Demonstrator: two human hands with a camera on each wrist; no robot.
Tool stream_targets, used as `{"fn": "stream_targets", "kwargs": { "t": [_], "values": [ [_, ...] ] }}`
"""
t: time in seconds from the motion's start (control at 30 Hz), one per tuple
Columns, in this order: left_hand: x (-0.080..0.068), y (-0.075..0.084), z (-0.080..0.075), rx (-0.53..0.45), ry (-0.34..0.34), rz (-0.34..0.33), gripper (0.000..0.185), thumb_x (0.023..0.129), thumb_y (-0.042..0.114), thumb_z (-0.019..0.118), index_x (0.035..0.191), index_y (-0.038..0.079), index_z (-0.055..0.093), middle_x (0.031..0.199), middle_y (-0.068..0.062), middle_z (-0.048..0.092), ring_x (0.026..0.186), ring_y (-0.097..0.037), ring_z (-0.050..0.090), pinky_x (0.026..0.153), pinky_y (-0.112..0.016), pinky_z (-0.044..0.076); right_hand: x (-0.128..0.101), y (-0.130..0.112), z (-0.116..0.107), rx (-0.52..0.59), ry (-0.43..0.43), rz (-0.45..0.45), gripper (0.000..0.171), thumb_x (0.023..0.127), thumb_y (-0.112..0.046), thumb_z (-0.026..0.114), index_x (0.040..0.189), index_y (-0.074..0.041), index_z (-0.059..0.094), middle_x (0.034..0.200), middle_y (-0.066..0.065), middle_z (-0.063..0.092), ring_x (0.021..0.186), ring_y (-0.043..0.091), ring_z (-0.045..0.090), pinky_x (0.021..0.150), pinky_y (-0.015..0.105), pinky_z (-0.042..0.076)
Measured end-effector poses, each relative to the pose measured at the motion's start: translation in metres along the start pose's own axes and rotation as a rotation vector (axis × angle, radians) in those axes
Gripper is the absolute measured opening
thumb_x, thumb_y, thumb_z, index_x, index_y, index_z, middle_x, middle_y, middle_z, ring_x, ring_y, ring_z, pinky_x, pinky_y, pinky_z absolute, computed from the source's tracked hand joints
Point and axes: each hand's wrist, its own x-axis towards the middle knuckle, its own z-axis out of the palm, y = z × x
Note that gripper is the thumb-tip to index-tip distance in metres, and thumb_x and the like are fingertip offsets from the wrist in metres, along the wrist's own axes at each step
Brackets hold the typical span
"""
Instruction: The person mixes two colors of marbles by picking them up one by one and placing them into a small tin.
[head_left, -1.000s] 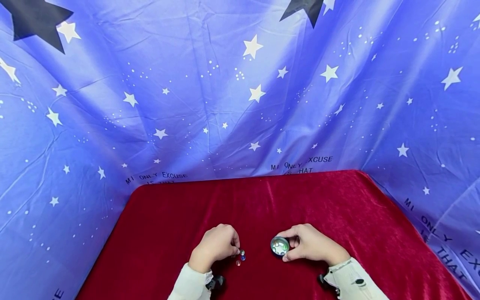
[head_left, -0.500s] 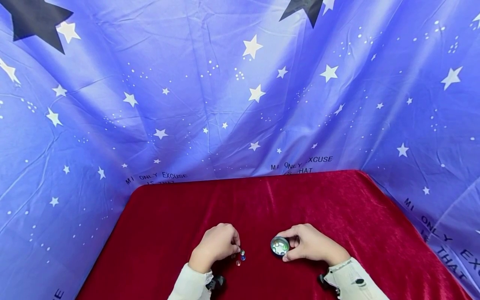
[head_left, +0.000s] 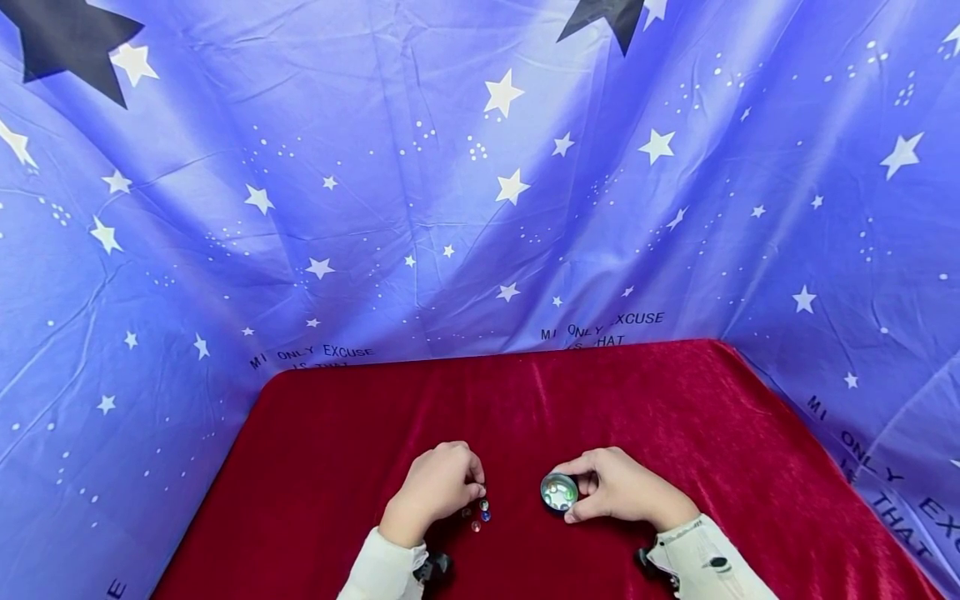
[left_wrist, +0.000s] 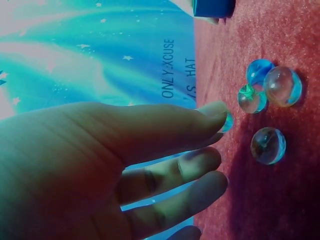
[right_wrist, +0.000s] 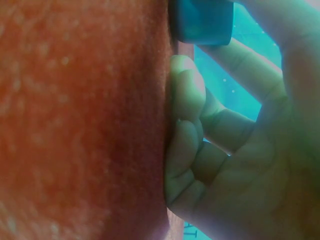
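In the head view my left hand (head_left: 442, 483) is just above a small group of glass marbles. Between its thumb and forefinger a marble (left_wrist: 228, 122) is pinched, mostly hidden by the thumb in the left wrist view. Below the fingers lie several more on the cloth: a blue marble (left_wrist: 259, 71), a clear one (left_wrist: 283, 86), a green-streaked one (left_wrist: 251, 100) and a darker one (left_wrist: 268, 146). My right hand (head_left: 622, 487) grips a small round dark tin (right_wrist: 207, 22) by its side, thumb and fingers around it. Several marbles sit in the tin.
Red velvet cloth (head_left: 420, 408) covers the table. A blue curtain (head_left: 420, 200) printed with stars hangs behind and along both sides. Black wrist-worn devices are partly visible at both cuffs, such as the left device (head_left: 433, 569).
My left hand has risen slightly away from the marbles, with one pinched in its fingertips. The right hand and the tin stay in place.
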Motion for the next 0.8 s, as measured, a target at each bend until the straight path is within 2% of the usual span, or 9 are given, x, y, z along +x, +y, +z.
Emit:
{"fn": "stream_targets", "kwargs": {
  "t": [0.27, 0.53, 0.8],
  "values": [
    [0.005, 0.004, 0.003, 0.011, 0.045, 0.020, 0.014, 0.081, 0.027, 0.086, 0.074, 0.031, 0.075, 0.084, 0.015, 0.062, 0.077, -0.006, 0.063, 0.065, -0.027, 0.051, -0.003, 0.000, -0.001, 0.013, -0.005, 0.030, 0.047, 0.072, -0.027, 0.094, 0.116, -0.030, 0.078, 0.073, -0.007, 0.060, 0.064, -0.001, 0.049, 0.060, 0.020, 0.047],
    [0.007, 0.009, 0.006, 0.021, 0.090, 0.053, 0.005, 0.083, 0.027, 0.085, 0.082, 0.027, 0.080, 0.088, 0.014, 0.065, 0.081, -0.007, 0.066, 0.070, -0.029, 0.053, -0.002, 0.001, -0.001, -0.003, -0.005, 0.014, 0.047, 0.073, -0.031, 0.093, 0.117, -0.032, 0.077, 0.075, -0.006, 0.061, 0.065, -0.001, 0.052, 0.060, 0.021, 0.049],
    [0.007, 0.012, 0.011, 0.019, 0.136, 0.076, 0.004, 0.083, 0.028, 0.084, 0.083, 0.028, 0.079, 0.088, 0.015, 0.065, 0.081, -0.006, 0.067, 0.072, -0.030, 0.053, -0.001, -0.001, 0.000, 0.012, -0.010, 0.008, 0.046, 0.076, -0.034, 0.093, 0.119, -0.030, 0.077, 0.076, -0.004, 0.061, 0.067, 0.003, 0.054, 0.060, 0.022, 0.050]
  ]
}}
